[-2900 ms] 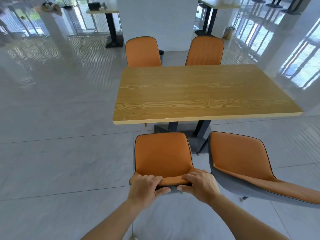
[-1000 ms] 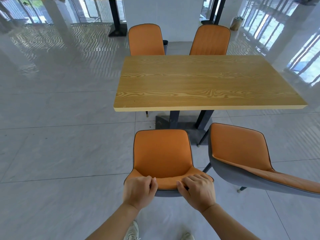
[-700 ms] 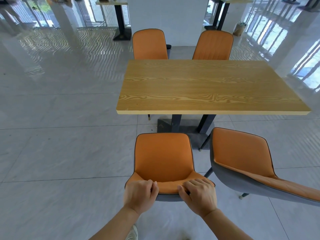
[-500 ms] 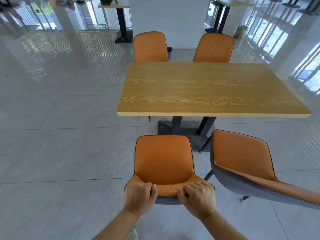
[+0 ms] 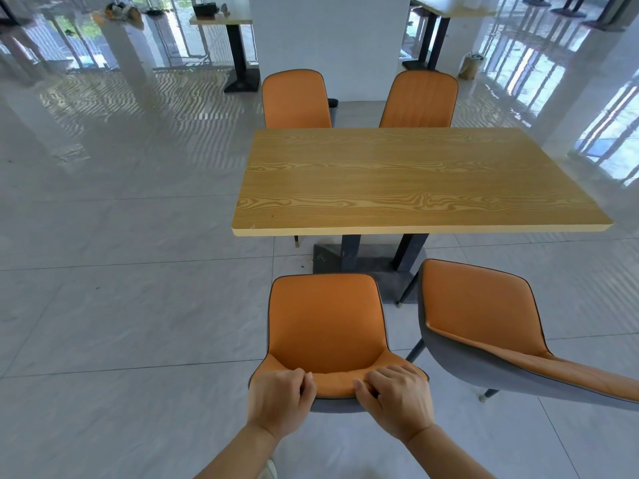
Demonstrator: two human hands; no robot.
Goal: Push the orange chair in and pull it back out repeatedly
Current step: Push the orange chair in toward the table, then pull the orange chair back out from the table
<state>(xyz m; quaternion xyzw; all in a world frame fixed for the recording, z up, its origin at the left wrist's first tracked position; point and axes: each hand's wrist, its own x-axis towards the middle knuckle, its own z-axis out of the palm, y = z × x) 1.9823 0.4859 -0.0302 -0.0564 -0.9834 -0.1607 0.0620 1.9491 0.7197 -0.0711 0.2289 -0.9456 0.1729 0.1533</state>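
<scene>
- The left hand (image 5: 280, 399) curls over the left of the backrest's top edge, gripping it.
- The orange chair (image 5: 325, 323) stands on the floor (image 5: 121, 305) just short of the desk (image 5: 415, 181). Its seat front points at the desk. It has orange padding, a grey shell and dark piping.
- The right hand (image 5: 397, 397) grips the same edge's right part.
</scene>
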